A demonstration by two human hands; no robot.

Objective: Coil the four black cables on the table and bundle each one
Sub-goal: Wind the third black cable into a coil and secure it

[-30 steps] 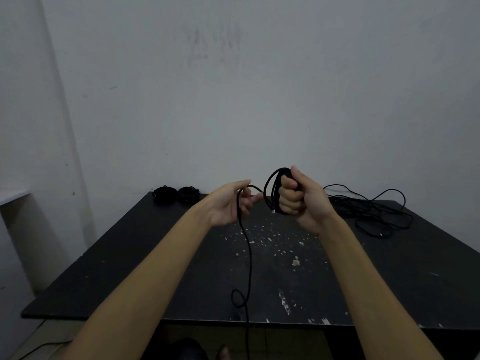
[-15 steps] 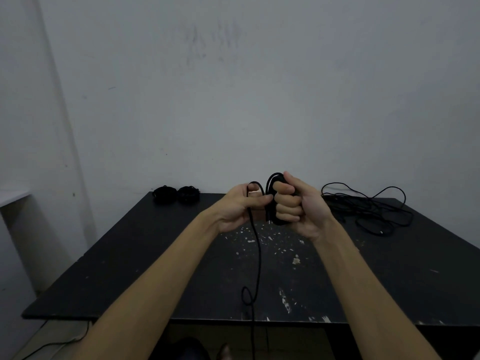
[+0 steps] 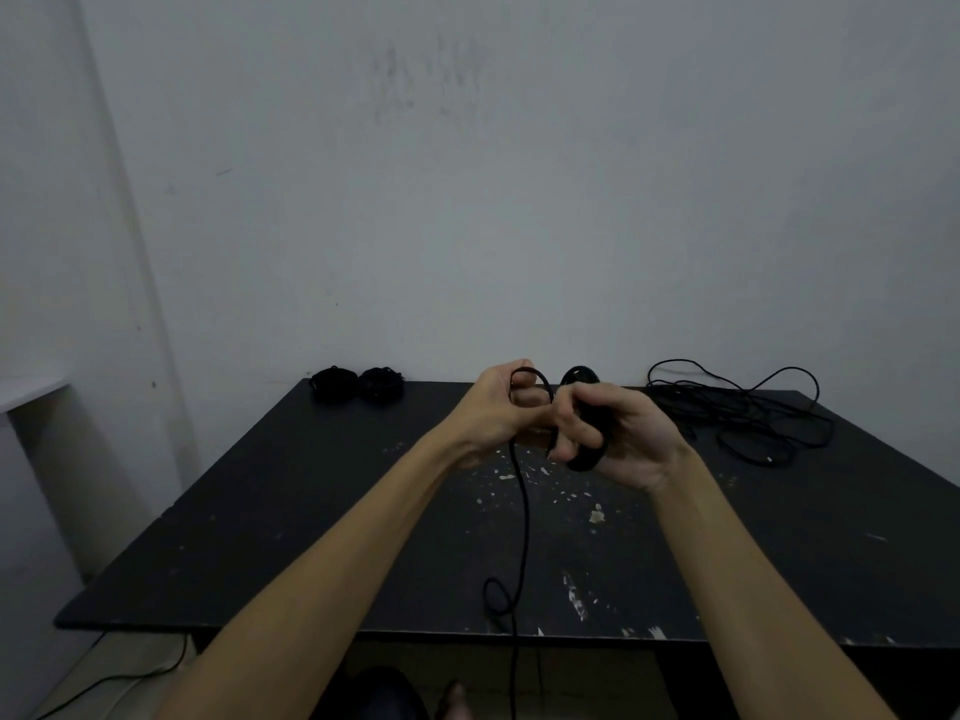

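A grey wall (image 3: 519,200) stands behind both grips, and under them lies the black bench (image 3: 260,537), its top scuffed with pale flecks just below the hands.

Far to the right of the right grip, a loose black cable (image 3: 748,413) sprawls in tangled loops on the bench near the back edge. Far to the left of the left grip, at the back edge, two finished bundles sit side by side and close together: the left bundle (image 3: 332,383) and the right bundle (image 3: 381,384).

The right hand (image 3: 613,433) is held above the bench, its grip closed around a partly wound coil (image 3: 589,428) of black cable; the fingers curl through the coil, whose top loop rises above the knuckles and whose bottom shows beneath them. The left hand (image 3: 498,407) is just beside it, nearly touching, its grip pinching the cable strand (image 3: 523,511). That strand arches in a small loop over the left fingers towards the coil, then drops from the left grip down to the bench, forms a small kink near the front edge, and runs on over the edge, out of view.

On the floor (image 3: 119,662) below and left of the left grip, a thin floor cable (image 3: 130,675) trails.
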